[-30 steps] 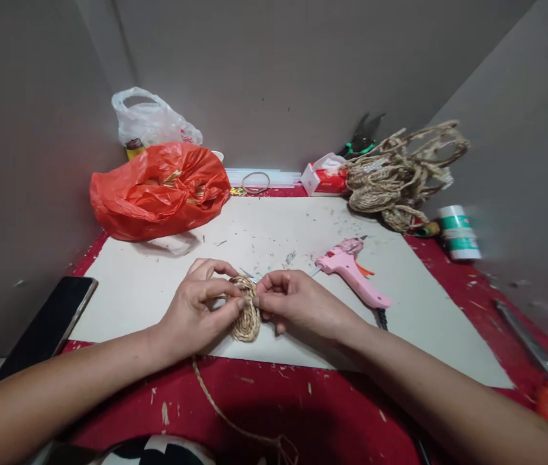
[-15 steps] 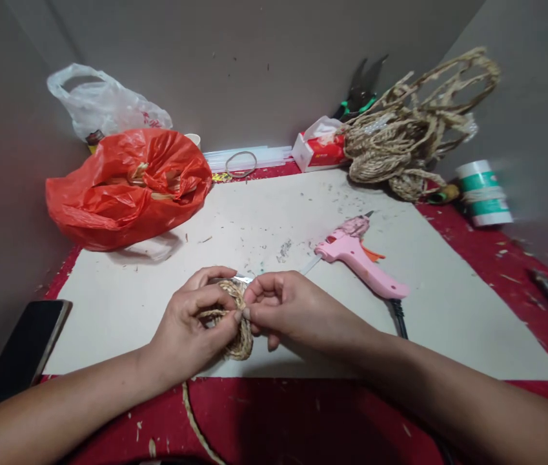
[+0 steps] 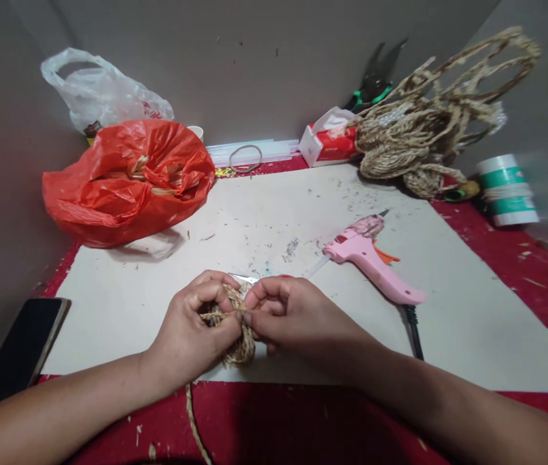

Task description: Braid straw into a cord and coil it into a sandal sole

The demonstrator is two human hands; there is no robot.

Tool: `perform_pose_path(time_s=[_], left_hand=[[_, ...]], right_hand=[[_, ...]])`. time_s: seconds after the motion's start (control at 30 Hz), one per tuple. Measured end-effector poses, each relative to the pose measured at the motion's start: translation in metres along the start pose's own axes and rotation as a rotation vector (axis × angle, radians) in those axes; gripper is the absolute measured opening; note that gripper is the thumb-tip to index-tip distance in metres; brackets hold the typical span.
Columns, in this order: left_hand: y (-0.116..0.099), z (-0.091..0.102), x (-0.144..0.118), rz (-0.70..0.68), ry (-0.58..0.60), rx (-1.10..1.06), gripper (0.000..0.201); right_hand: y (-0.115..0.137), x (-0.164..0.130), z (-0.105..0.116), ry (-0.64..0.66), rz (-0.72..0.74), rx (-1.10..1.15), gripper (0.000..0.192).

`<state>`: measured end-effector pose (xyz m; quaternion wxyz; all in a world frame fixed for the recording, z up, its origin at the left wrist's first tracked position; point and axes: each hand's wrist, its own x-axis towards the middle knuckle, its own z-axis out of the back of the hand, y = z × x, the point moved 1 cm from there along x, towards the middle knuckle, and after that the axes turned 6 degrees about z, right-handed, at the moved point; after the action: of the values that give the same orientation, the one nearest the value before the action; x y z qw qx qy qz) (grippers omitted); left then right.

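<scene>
Both hands meet over a coiled piece of braided straw cord (image 3: 242, 345), low in the middle of the view. My left hand (image 3: 193, 323) is closed on its left side, thumb and fingers pinching the braid. My right hand (image 3: 297, 313) pinches the same piece from the right, fingertips touching the left thumb. A tail of the cord hangs below the left wrist, over the red cloth. Just behind the hands lie scissors (image 3: 244, 279), mostly hidden by them. The exact spot between the fingertips is covered.
A pink glue gun (image 3: 375, 265) lies to the right on the white board (image 3: 123, 323). Behind are a red plastic bag (image 3: 123, 213), glue sticks (image 3: 264, 150), a tissue box (image 3: 326, 145) and bundled straw cord (image 3: 394, 148). A phone (image 3: 22, 349) is at left, a thread spool (image 3: 508, 190) at right.
The view has shifted slightly, so the background things sit a little differently. Both hands keep their pinch on the coiled cord, and more of the scissors shows behind them.
</scene>
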<state>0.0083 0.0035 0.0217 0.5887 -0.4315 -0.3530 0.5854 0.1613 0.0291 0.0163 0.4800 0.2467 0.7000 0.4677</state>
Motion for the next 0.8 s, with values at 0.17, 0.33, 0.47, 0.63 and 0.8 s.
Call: perform_pose_path(time_s=[0.17,0.33,0.47,0.63,0.8], left_hand=[[0.0039,-0.0013,-0.0008,0.003,0.014,-0.013,0.014],[0.0047,-0.0012,-0.0005,0.013,0.016,-0.031,0.015],[0.0031,0.0002,-0.0008,0.010,0.034,-0.042,0.015],[0.0055,0.0002,-0.0025,-0.005,0.063,-0.022,0.015],[0.0074,-0.0030,-0.0031,-0.017,0.056,0.011,0.018]], right_hand=[[0.0014,-0.0009,-0.0022,-0.003,-0.016,0.021,0.011],[0.0017,-0.0003,-0.0029,-0.024,-0.003,0.038,0.011],[-0.0012,0.0011,-0.0016,0.004,0.004,0.040,0.012],[-0.0039,0.0004,-0.0020,0.010,0.020,0.020,0.013],[-0.0062,-0.0003,-0.0035,0.008,0.104,-0.011,0.011]])
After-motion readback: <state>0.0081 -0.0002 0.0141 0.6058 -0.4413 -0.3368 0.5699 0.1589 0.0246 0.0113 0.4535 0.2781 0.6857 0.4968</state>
